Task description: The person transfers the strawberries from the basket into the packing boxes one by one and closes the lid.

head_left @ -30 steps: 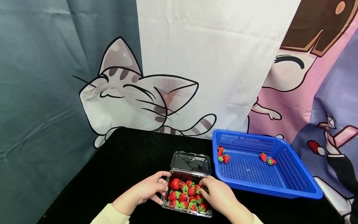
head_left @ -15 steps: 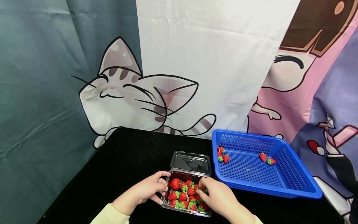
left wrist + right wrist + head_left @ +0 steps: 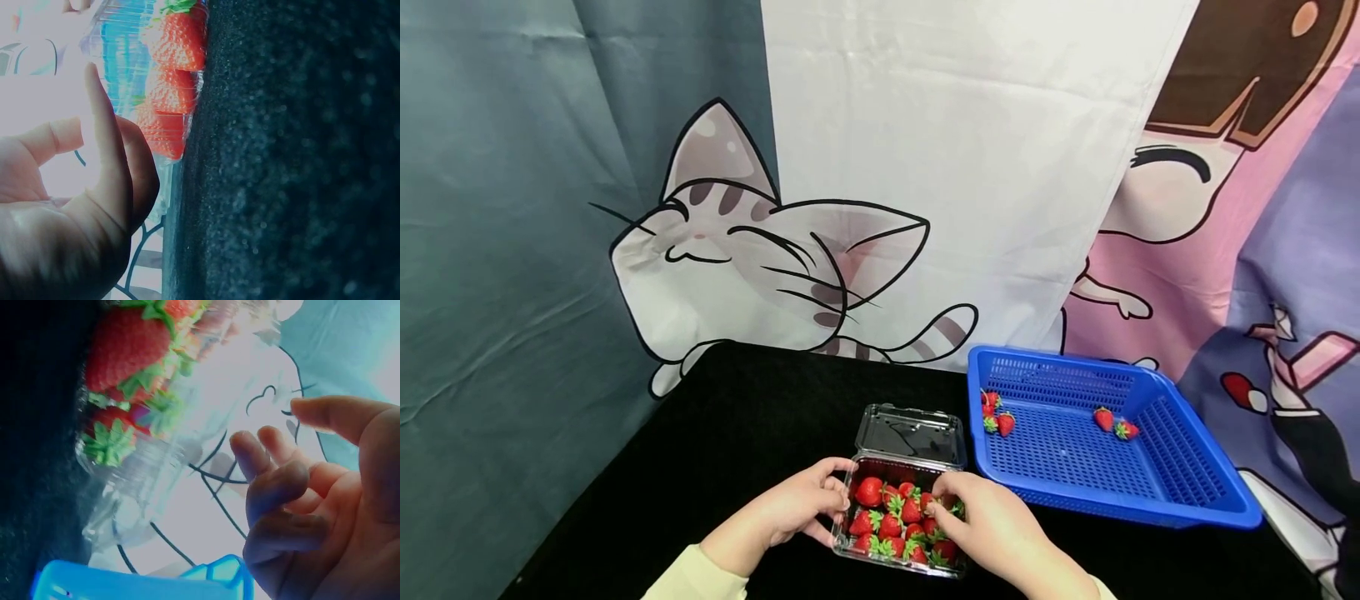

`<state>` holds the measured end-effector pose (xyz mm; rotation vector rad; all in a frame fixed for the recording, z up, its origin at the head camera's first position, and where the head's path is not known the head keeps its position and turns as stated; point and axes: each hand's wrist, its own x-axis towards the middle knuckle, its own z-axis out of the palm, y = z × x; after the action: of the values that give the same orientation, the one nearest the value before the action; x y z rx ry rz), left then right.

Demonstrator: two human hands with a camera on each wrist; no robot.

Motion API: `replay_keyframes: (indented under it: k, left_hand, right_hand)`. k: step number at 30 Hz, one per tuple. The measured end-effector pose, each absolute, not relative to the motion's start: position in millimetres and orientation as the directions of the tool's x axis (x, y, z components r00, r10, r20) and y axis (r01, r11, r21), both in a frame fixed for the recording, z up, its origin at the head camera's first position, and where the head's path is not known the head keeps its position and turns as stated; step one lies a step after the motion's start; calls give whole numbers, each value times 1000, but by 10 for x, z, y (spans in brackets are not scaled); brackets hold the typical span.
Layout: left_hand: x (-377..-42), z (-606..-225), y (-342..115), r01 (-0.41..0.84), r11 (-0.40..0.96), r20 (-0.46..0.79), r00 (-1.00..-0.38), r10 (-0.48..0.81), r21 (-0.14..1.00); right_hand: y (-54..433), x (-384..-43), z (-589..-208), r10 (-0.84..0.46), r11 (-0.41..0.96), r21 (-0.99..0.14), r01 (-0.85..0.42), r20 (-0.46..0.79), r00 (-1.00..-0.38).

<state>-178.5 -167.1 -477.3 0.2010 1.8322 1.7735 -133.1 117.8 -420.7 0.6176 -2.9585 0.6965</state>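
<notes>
A clear plastic clamshell box (image 3: 898, 568) full of red strawberries (image 3: 869, 492) lies at the near middle. My left hand (image 3: 797, 504) holds the box at its left end, fingers spread along that wall. Beside the same wall, the left wrist view shows that hand (image 3: 94, 187), with strawberries (image 3: 165, 90) showing through the plastic. My right hand (image 3: 992, 521) is over the box's right end, bent fingers among the berries and leaves. In the right wrist view, thumb and curved fingers of that hand (image 3: 312, 506) stand apart with nothing visible between them.
The box's hinged lid (image 3: 910, 433) lies folded back behind it. A blue perforated basket (image 3: 1120, 504) stands to the right, with a strawberry cluster (image 3: 1006, 424) at its left and another strawberry (image 3: 1103, 418) at its right. Black cloth (image 3: 760, 417) covers the table; a printed curtain (image 3: 1000, 167) hangs behind.
My right hand's fingers have shifted slightly over the right-hand strawberries, and a green leaf shows more beside them now. My left hand and the box stay in place.
</notes>
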Motion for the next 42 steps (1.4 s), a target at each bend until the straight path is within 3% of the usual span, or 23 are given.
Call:
replay_keyframes:
  k: [12,19,31,38,42]
  left_hand:
    - [-1784,-4782,-1678,-278,100,-290,-818,497,955]
    - [-1784,-4797,-1676,-279,101,-291,-818,496,955]
    - [-1786,-4789,-1686,-273,103,-287,-821,494,957]
    - [-1787,-4776,-1692,-277,102,-290,-817,499,955]
    - [-1787,-4796,-1689,-283,96,-292,-815,501,954]
  right_hand:
    - [1381,-1378,-4062,-302,817,-484,-313,103,-948]
    - [1586,-1511,-3836,-284,836,-453,-309,125,-951]
    - [2116,-2013,-3395,-252,847,-468,-251,61,-966]
    - [2457,-2358,-3251,-187,857,-497,-140,-47,-981]
    - [2653,-2525,-3270,-134,872,-480,-99,-38,-990]
